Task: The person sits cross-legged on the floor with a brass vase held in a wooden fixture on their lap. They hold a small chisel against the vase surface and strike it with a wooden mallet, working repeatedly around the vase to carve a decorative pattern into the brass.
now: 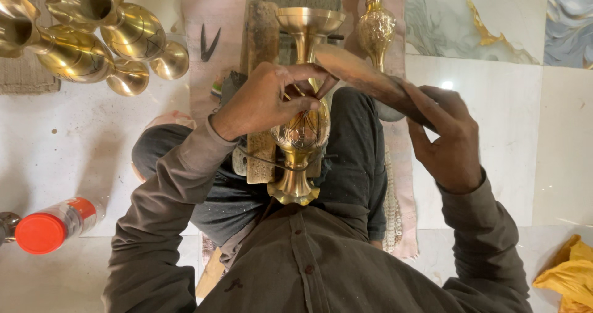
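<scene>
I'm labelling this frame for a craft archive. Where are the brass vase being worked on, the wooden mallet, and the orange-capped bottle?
brass vase [302, 131], head view, on its engraved belly.
wooden mallet [358, 73], head view, on the flat worn striking face.
orange-capped bottle [41, 233], head view, on the orange cap.

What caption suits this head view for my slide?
Left hand steadies a brass vase while right hand holds a wooden mallet.

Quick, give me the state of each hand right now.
Left hand: fingers pinched around a thin tool against the brass vase.
Right hand: closed on a flat wooden mallet.
</scene>
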A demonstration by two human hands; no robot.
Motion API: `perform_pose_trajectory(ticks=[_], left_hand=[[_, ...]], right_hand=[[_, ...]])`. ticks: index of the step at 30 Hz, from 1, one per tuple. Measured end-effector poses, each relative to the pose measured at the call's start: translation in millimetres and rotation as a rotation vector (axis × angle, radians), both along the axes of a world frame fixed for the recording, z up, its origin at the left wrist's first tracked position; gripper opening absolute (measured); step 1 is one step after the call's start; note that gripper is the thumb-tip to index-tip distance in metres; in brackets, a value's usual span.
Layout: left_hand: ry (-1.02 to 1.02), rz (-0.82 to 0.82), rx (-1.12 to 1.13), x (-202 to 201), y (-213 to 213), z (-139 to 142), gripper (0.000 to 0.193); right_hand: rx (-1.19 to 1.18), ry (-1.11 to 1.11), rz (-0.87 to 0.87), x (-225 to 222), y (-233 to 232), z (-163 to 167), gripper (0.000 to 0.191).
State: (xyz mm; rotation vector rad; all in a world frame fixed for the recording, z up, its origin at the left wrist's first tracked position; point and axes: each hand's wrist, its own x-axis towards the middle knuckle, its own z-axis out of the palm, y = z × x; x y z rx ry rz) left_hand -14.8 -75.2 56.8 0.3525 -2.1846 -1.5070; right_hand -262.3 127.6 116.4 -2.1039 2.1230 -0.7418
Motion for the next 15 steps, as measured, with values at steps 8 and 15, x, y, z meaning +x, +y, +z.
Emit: perform_pose_trajectory(ticks=[8,15], left_hand=[[-0.046,-0.015,0.015,-0.3,0.4,2.1,0.048],[-0.027,-0.012,-0.033,1.6,2.4,3.8,0.05]], right_hand=[[-0.027,-0.233,-0.078,7.6,0.9,-3.3,0.058],[-0.056,-0.297,-0.073,6.4,2.3,-9.0,0.057]])
